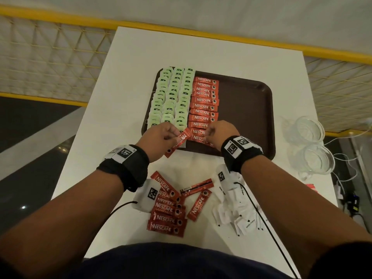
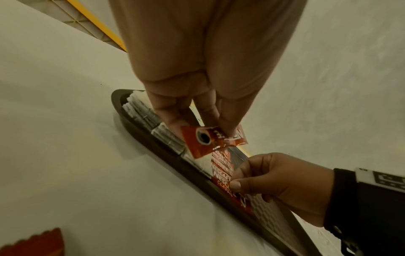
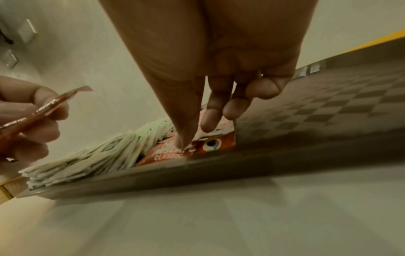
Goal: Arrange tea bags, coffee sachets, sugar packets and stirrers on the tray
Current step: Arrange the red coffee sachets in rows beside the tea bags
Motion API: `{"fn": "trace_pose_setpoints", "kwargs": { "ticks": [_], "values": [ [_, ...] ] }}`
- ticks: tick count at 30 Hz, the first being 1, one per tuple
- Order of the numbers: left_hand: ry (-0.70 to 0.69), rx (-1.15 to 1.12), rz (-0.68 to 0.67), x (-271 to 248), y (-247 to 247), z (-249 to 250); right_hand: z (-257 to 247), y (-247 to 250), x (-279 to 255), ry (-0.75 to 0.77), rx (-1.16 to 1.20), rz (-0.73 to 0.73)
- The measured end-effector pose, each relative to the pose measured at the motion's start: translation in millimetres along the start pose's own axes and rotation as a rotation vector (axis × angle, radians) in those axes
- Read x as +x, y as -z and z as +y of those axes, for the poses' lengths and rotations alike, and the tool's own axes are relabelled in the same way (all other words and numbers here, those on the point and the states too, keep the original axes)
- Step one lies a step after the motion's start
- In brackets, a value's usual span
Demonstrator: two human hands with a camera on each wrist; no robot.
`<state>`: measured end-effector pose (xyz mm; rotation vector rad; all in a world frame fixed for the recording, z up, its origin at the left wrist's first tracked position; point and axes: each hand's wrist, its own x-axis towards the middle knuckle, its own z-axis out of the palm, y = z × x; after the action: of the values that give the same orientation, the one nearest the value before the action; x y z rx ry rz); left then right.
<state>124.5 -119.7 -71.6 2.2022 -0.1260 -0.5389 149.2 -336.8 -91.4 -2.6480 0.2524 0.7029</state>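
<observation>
Meanwhile, left hand (image 1: 161,135) fingers (image 2: 228,121) pinched around a coffee sachet (image 1: 177,142).

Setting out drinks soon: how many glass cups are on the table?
2. Both glass cups stand on the table right of the tray: one farther from the person, one nearer. They are clear and blurred, so stacked ones may be hidden.
</observation>
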Motion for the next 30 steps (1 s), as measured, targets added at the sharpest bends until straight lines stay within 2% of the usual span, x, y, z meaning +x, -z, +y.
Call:
{"fn": "trace_pose_setpoints", "kwargs": {
  "ticks": [4, 9, 12, 17, 20, 23, 26, 30],
  "values": [
    [-0.002, -0.062, 0.047, -1, 0, 2, 0, 5, -9, 0.059, 0.095, 0.049],
    [0.082, -0.373, 0.106, 2, -4, 0, -10, 5, -42, 0.257, 0.387, -0.100],
    [0.114, -0.534, 0.096, 3, -8, 4, -14, -5, -48, 0.267, 0.479, -0.120],
    [0.091, -0.603, 0.056, 4, -14, 15, -6, -5, -49, 0.176, 0.731, -0.048],
    [0.071, -0.484, 0.037, 4, -16, 14, 12, 5, -49, 0.163, 0.671, 0.034],
    [0.057, -0.460, 0.047, 2, -15, 10, 33, 12, -46, 0.110, 0.480, 0.083],
    [0.067, -0.442, 0.046, -2, -13, 5, 45, 8, -42, 0.051, 0.328, 0.012],
    [0.095, -0.447, 0.050, -7, -10, -2, 39, -1, -38, 0.038, 0.246, -0.056]
  ]
}}
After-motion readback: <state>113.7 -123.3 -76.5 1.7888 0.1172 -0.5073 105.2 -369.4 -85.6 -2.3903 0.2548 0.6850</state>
